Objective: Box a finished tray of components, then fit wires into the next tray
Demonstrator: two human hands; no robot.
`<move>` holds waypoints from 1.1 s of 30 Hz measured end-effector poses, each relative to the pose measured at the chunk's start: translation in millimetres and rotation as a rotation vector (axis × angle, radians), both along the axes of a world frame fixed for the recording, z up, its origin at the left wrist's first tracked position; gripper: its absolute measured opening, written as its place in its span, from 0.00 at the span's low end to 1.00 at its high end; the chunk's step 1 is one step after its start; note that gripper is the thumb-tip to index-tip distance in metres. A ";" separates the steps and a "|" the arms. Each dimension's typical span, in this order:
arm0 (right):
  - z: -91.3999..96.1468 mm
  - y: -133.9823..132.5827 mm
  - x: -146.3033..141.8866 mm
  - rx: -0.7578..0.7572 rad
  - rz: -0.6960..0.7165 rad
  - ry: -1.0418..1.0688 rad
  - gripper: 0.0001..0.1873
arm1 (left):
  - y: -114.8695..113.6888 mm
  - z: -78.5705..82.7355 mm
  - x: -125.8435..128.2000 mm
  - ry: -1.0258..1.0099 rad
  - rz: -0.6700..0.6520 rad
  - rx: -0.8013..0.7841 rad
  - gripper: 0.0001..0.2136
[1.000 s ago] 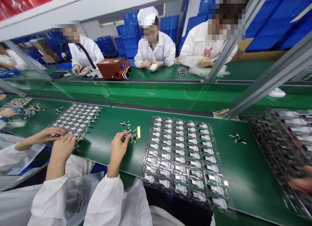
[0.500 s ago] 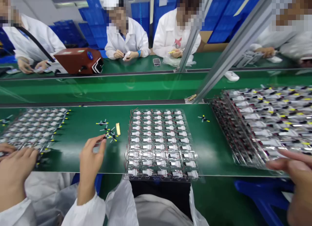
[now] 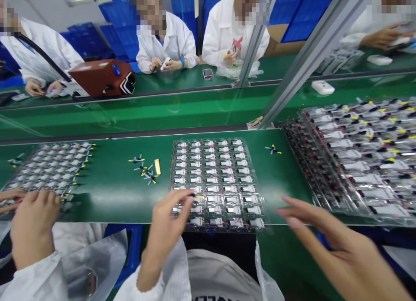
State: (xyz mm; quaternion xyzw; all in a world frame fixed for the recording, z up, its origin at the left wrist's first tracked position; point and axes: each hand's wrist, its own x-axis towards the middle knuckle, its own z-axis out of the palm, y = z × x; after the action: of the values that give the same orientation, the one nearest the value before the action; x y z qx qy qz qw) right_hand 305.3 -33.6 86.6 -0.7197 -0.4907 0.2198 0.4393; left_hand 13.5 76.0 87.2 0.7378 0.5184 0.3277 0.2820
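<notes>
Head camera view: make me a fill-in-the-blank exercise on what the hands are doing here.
The person's ____ hand has its fingers over a clear tray of small white wired parts. The person's right hand is ____, gripping nothing. The conveyor belt beneath them is ____. A co-worker's hand is near the ____ edge of this view.

Missing words: left; open; green; left.

The person's left hand (image 3: 170, 218) has moved from the small heap of yellow-tipped wire parts (image 3: 147, 173) to over the clear tray of wired battery cells (image 3: 214, 175), while the right hand (image 3: 328, 244) has swung inward from the stacked trays (image 3: 354, 162) over the green conveyor belt (image 3: 113, 205).
</notes>
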 end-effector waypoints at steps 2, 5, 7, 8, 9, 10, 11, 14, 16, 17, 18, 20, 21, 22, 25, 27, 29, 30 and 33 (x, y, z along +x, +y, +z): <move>-0.3 11.4 -15.9 -0.066 0.255 0.075 0.21 | -20.6 1.4 36.1 -0.052 -0.162 0.015 0.09; -4.8 21.0 -28.2 -0.137 0.430 0.164 0.17 | -39.8 -4.2 76.1 -0.109 -0.267 0.047 0.09; -8.2 19.9 -24.7 -0.120 0.417 0.212 0.15 | -44.7 -9.7 91.8 -0.132 -0.297 0.049 0.09; -9.3 17.7 -20.4 -0.104 0.402 0.232 0.14 | -45.4 -12.3 97.4 -0.137 -0.325 0.048 0.10; -9.9 14.7 -15.0 -0.093 0.392 0.248 0.14 | -45.2 -14.7 102.0 -0.139 -0.365 0.048 0.11; -10.3 11.5 -9.1 -0.094 0.387 0.257 0.13 | -44.4 -17.1 106.1 -0.139 -0.410 0.052 0.12; -10.8 8.2 -2.9 -0.104 0.380 0.260 0.13 | -43.1 -19.6 109.8 -0.135 -0.447 0.062 0.13; -16.7 -1.5 16.3 -0.153 0.273 0.231 0.15 | -37.2 -30.3 118.9 -0.060 -0.491 0.096 0.14; -26.1 -8.6 29.0 -0.167 0.143 0.192 0.18 | -32.7 -40.6 122.5 0.097 -0.567 0.123 0.11; -32.0 -12.4 34.9 -0.175 0.079 0.169 0.20 | -30.6 -46.2 123.4 0.197 -0.634 0.149 0.09; -38.3 -16.3 40.2 -0.191 0.026 0.146 0.22 | -28.7 -51.7 123.9 0.293 -0.704 0.182 0.08; -50.4 -23.8 47.6 -0.237 -0.038 0.108 0.24 | -26.1 -61.1 124.1 0.434 -0.804 0.255 0.09; -55.6 -27.0 49.3 -0.260 -0.046 0.099 0.24 | -25.2 -64.4 124.1 0.477 -0.821 0.282 0.09; -60.0 -29.7 49.7 -0.280 -0.044 0.100 0.23 | -24.3 -66.6 124.1 0.511 -0.823 0.300 0.09; -68.4 -34.0 44.3 -0.326 0.004 0.157 0.20 | -21.4 -66.9 125.0 0.586 -0.841 0.330 0.08; -71.1 -33.9 38.7 -0.347 0.048 0.208 0.18 | -18.8 -64.0 126.3 0.622 -0.861 0.339 0.07; -72.7 -32.1 34.3 -0.348 0.083 0.229 0.18 | -16.3 -61.0 128.0 0.649 -0.875 0.342 0.06; -73.1 -30.9 32.9 -0.341 0.090 0.226 0.19 | -15.4 -59.7 129.0 0.661 -0.879 0.344 0.05; -73.8 -27.5 31.8 -0.316 0.092 0.211 0.20 | -13.7 -56.7 132.2 0.685 -0.896 0.342 0.03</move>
State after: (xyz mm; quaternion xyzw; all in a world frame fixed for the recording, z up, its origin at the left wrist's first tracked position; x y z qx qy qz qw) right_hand 337.0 -61.1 12.7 -0.7294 -0.4335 0.3881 0.3596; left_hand 145.7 62.3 30.4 0.9838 0.1572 -0.0014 0.0865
